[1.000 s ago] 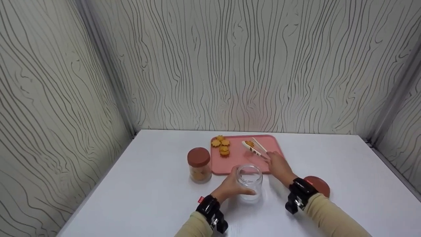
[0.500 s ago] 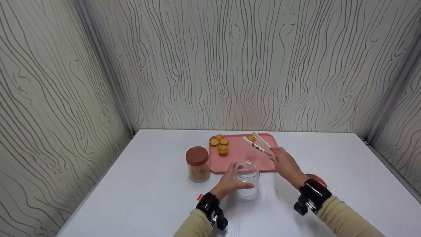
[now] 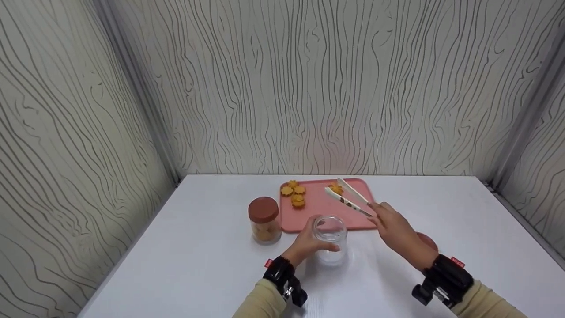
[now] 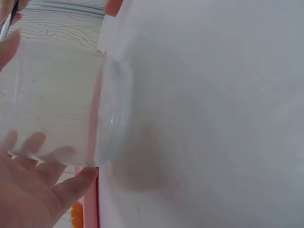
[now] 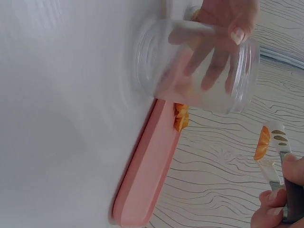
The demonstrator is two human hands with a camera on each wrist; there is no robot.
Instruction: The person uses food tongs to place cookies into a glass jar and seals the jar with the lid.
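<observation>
My left hand (image 3: 306,247) grips a clear, open-mouthed jar (image 3: 337,234) that stands upright at the tray's near edge. Through its wall, in the right wrist view, the fingers (image 5: 216,71) show behind it. My right hand (image 3: 397,232) holds white, brown-spotted tongs (image 3: 348,203) with dark handles. Pinched between the tong tips is a scalloped orange cookie (image 5: 262,142), raised above the pink tray (image 3: 318,214). Several more orange cookies (image 3: 299,202) lie at the tray's left end.
Left of the tray stands a second jar with a reddish-brown lid (image 3: 263,210) and cookies inside. A loose reddish-brown lid (image 3: 427,241) lies on the white table (image 3: 198,265), partly behind my right forearm. Patterned wall panels (image 3: 282,88) enclose the table's back and sides.
The right hand has drawn up and to the right with the tongs, and the cookie has come up off the tray between their tips. The left hand keeps its grip on the jar.
</observation>
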